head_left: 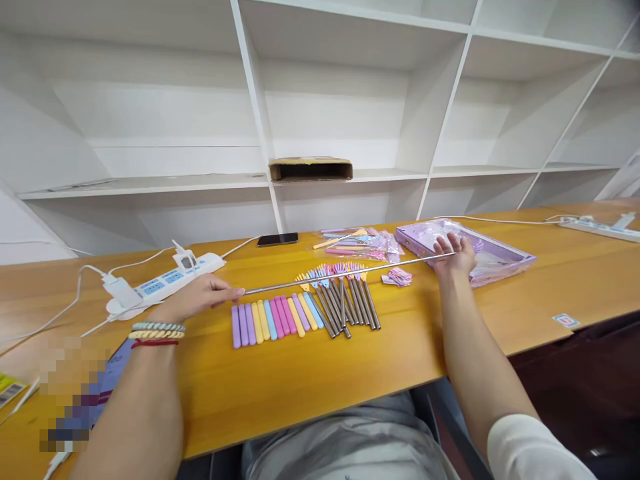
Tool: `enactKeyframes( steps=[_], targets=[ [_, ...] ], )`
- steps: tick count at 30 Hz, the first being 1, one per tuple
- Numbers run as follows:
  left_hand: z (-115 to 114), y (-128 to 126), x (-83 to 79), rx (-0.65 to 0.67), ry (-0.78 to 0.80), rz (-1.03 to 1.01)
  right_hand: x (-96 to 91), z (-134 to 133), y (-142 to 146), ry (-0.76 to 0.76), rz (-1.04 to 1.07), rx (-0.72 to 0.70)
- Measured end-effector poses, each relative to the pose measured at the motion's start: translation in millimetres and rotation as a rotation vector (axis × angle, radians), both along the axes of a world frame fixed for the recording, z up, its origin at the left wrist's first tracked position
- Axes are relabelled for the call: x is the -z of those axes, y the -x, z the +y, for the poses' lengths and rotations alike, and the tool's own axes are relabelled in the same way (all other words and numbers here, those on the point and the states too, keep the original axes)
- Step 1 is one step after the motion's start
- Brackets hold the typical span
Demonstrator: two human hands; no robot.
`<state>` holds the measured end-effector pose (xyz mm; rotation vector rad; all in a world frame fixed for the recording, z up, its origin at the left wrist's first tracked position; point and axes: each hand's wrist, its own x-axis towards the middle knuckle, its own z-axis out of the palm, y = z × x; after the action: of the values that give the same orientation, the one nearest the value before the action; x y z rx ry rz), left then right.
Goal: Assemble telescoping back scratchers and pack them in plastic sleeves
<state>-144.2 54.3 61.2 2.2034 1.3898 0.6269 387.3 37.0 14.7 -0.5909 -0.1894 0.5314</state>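
Note:
A long thin metal rod (350, 272) stretches across the wooden table (310, 387), held at both ends. My left hand (193, 298) pinches its left end and my right hand (454, 256) pinches its right end. Just below the rod lie a row of pastel handle sleeves (273, 320) and a fan of metal telescopic pieces with coloured heads (345, 293). Small purple packets (399, 277) lie near my right hand.
A purple box (500, 257) sits behind my right hand. Bagged pastel items (355, 243) and a black phone (278, 239) lie further back. A white power strip (170, 277) with cables is at the left. Another power strip (600, 228) is far right. White shelves hold a cardboard box (310, 169).

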Motion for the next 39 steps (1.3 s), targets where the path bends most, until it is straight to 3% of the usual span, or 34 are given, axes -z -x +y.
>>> enactKeyframes(
  steps=[3,7,10,15,19,25,28,32,37,39],
  targets=[
    [9.7,23.8,5.7,-0.057,0.189,-0.021,-1.8,-2.2,-7.5,0.014,0.113,0.027],
    [18.3,52.6,14.6,-0.298,0.148,-0.34,-1.7,-6.6,-10.9,-0.062,0.251,-0.149],
    [18.8,61.4,17.3,-0.388,0.163,-0.561,-1.3,-8.3,-9.3,-0.089,0.21,-0.24],
    [13.0,54.4,12.4,-0.453,0.113,-0.798,-3.5,-6.0,-3.0,-0.022,0.008,-0.187],
    [12.5,42.6,10.3,-0.499,-0.05,-0.911,-5.2,-8.0,0.0,0.045,-0.158,-0.301],
    [20.7,29.2,9.9,-0.623,-0.199,-1.011,-6.0,-9.7,10.6,-0.046,-0.283,-0.258],
    [24.0,13.1,9.8,-0.556,-0.276,-1.086,-5.5,-4.4,29.4,-0.092,-0.307,-0.267],
    [21.4,-31.6,20.3,-0.395,-0.342,-1.185,-4.9,1.8,71.2,-0.132,-0.388,-0.416],
    [-5.8,-101.5,47.3,-0.08,-0.193,-1.125,-4.9,-10.2,135.6,-0.138,-0.508,-0.598],
    [-20.6,-122.5,55.2,-0.018,-0.169,-1.075,-4.0,-19.4,159.5,-0.14,-0.55,-0.701]
  ],
)
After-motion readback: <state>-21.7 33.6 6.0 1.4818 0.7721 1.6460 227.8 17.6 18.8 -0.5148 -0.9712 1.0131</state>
